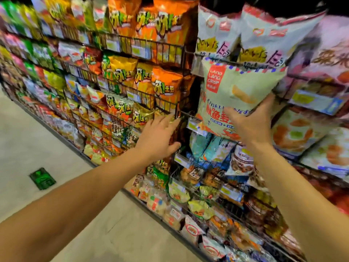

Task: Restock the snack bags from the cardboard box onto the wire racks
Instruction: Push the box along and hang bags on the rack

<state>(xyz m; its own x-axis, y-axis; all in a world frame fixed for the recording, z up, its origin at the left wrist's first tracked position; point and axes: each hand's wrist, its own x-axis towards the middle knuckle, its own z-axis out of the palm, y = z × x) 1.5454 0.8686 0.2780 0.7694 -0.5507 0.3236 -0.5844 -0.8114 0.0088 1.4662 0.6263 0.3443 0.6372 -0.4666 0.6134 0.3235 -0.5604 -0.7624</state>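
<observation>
A pale green Lang Lang Crisp snack bag stands upright in front of the middle wire rack at centre right. My right hand grips its lower right part, fingers spread over the front. My left hand reaches out beside it at the left with straight fingers, close to the rack's black wire edge, holding nothing. The cardboard box is out of view.
Black wire racks full of snack bags cover the whole wall: orange and yellow bags at the left, white bags above, blue and brown bags below. The beige floor carries a green sticker.
</observation>
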